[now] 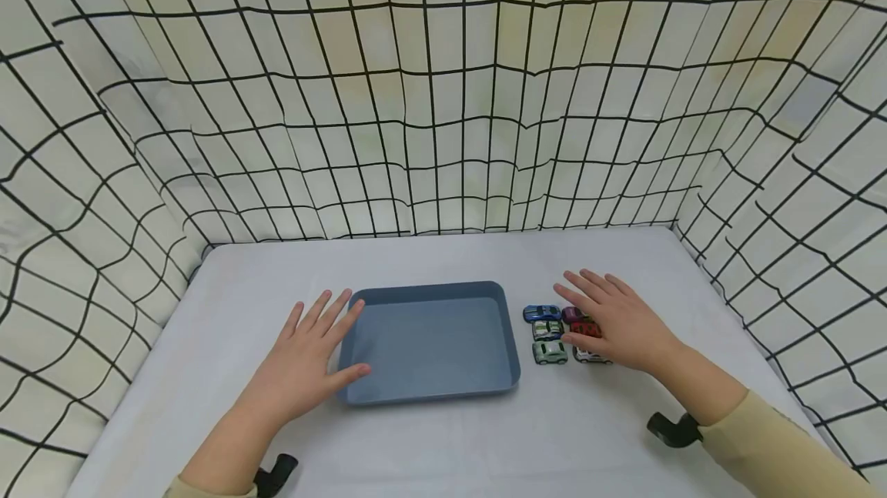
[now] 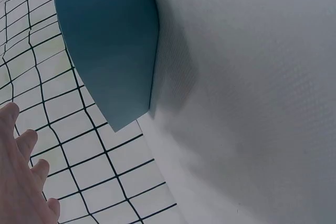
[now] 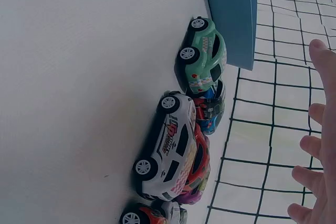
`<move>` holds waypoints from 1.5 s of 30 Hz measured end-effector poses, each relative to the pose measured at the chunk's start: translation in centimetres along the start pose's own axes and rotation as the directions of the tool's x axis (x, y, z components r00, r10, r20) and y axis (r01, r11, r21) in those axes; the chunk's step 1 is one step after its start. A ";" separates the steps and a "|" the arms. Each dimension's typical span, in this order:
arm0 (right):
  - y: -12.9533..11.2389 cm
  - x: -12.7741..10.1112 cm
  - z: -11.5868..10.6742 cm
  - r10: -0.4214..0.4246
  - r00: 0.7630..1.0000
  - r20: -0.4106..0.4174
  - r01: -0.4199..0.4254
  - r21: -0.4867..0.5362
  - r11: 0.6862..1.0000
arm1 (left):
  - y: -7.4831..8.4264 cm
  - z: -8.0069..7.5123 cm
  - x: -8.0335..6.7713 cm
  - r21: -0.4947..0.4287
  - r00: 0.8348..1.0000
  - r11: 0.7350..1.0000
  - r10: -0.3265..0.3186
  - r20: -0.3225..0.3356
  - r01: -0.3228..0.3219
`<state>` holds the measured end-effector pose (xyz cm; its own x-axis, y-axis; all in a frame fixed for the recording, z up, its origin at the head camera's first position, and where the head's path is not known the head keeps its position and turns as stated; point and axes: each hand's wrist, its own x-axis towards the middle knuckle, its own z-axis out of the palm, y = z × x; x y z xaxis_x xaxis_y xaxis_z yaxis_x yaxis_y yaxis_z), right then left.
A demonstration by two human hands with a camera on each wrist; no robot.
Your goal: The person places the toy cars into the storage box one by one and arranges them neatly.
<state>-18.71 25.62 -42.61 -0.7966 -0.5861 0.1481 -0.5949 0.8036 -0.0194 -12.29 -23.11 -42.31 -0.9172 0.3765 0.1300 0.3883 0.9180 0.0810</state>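
Blue tray beside flat, spread left hand; right hand, spread, over cars. Risk: a careless sweep could scatter them.

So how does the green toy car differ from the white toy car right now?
The green toy car sits nearest the blue rectangular plastic tray, fully in view; the white toy car lies farther right, partly under the right hand. Green has plain paintwork; white bears red lettering, per the right wrist view. Both stand on their wheels on the table.
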 end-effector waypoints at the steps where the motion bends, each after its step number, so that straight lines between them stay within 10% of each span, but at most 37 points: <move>1: 0.0 0.0 0.0 0.002 1.000 -0.001 -0.002 0.010 1.000 | 0.0 0.0 0.0 -0.009 1.000 1.000 -0.001 -0.001 0.001; 17: 0.9 0.7 0.7 0.117 0.986 0.123 -0.157 0.396 0.905 | -0.9 0.5 -0.8 -0.078 0.992 0.993 -0.075 0.106 0.084; 45: 2.6 7.2 1.2 0.031 0.895 0.446 -0.217 0.374 0.902 | -1.0 2.6 -1.6 -0.133 0.969 0.976 -0.141 0.203 0.170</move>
<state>-26.09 23.39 -42.82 -0.7787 -0.5460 -0.3089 -0.4036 0.8131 -0.4195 -11.47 -24.36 -45.14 -0.9616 0.2605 -0.0863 0.2347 0.9437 0.2330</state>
